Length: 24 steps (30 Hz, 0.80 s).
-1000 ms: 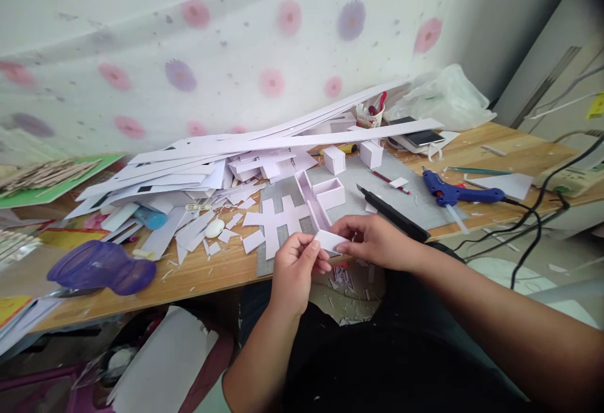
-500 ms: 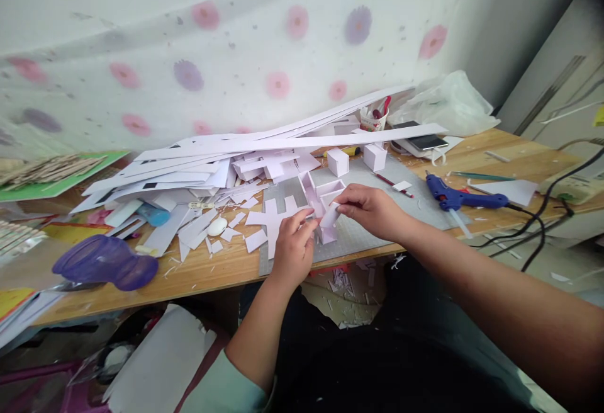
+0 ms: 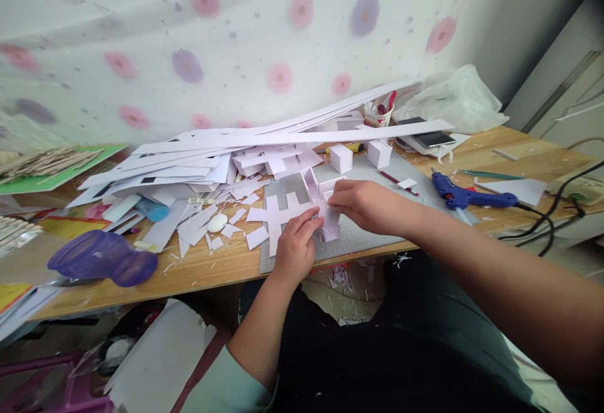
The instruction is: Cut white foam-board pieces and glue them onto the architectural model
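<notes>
My right hand [image 3: 363, 206] pinches a small white card piece [image 3: 332, 219] against the open-topped white card model [image 3: 310, 181]. Its fingertips cover part of the join. From the left side my left hand [image 3: 296, 246] grips the model's near part with bent fingers; the exact contact is partly hidden. The model rests on a grey cutting mat [image 3: 365, 242]. A flat white card cutout [image 3: 274, 216] with notched edges lies beside my left hand. Two small white card boxes [image 3: 341, 158] stand behind the model.
A blue glue gun [image 3: 472, 197] with a black cord lies at right, near a pencil [image 3: 392, 180]. Long white card strips [image 3: 283, 141] and scraps pile up behind and left. A purple translucent container [image 3: 101, 259] lies at left. The wooden table's front edge [image 3: 207, 282] is close.
My right hand has brought the small card piece down and slightly left, against the model. My left hand stays almost in place. The whole view has shifted slightly.
</notes>
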{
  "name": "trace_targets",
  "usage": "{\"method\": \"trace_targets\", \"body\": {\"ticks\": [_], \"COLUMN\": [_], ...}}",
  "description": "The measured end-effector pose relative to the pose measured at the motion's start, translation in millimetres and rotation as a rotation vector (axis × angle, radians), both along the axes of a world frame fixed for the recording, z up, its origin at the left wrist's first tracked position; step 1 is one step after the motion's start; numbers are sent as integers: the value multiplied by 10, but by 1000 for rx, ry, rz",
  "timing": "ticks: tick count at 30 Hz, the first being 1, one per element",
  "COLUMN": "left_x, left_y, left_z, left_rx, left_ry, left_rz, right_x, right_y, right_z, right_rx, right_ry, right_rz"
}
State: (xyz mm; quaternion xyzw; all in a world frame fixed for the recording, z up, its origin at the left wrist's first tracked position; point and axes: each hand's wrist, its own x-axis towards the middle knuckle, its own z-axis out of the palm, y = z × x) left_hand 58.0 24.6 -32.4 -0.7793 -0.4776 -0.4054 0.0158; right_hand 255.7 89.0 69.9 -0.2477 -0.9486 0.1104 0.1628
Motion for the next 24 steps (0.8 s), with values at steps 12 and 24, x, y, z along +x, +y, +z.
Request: {"method": "trace_targets", "body": {"ticks": [12, 24], "left_x": [20, 536], "left_y": [-136, -501], "left_z": [60, 152], "left_rx": [-49, -745], "left_ry": [-215, -1197], "left_rz": [-20, -539], "right_x": [40, 267], "right_y": [-62, -553], "right_z": [-116, -602], "right_rx": [-461, -813], "right_ry": [425, 642], "right_rz": [-43, -61]}}
